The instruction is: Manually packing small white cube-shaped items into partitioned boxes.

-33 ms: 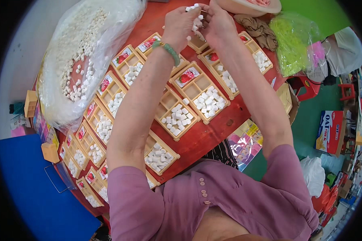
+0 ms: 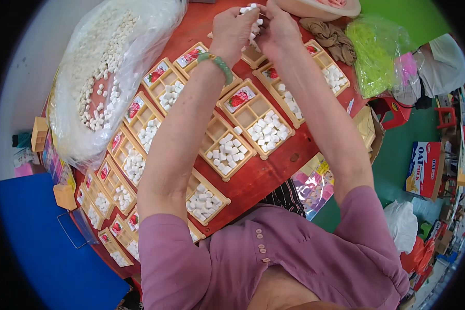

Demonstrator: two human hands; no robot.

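Note:
At the far edge of the table, above a compartment tray (image 2: pixel 254 56), my two hands come together. My left hand (image 2: pixel 231 32) is closed around several small white marshmallow-like cubes (image 2: pixel 249 9); a green bangle sits on that wrist. Right beside it, my right hand (image 2: pixel 280 30) has its fingers curled in against the same cubes, its fingertips partly hidden. More cubes show between the hands, just over the tray. Nearer to me, another beige tray (image 2: pixel 256 109) holds a strawberry picture card (image 2: pixel 239 98) and a heap of white cubes (image 2: pixel 268 130).
Rows of similar trays cover the red table (image 2: pixel 274 173). At the left lies a large clear bag (image 2: pixel 70 77) of white cubes. A bowl (image 2: pixel 315 8) with pink pieces, a brown cloth (image 2: pixel 329 39) and a bag of yellow-green material (image 2: pixel 377 57) stand at the far right.
My right forearm has shifted very slightly left. The trays and other things stay as they were.

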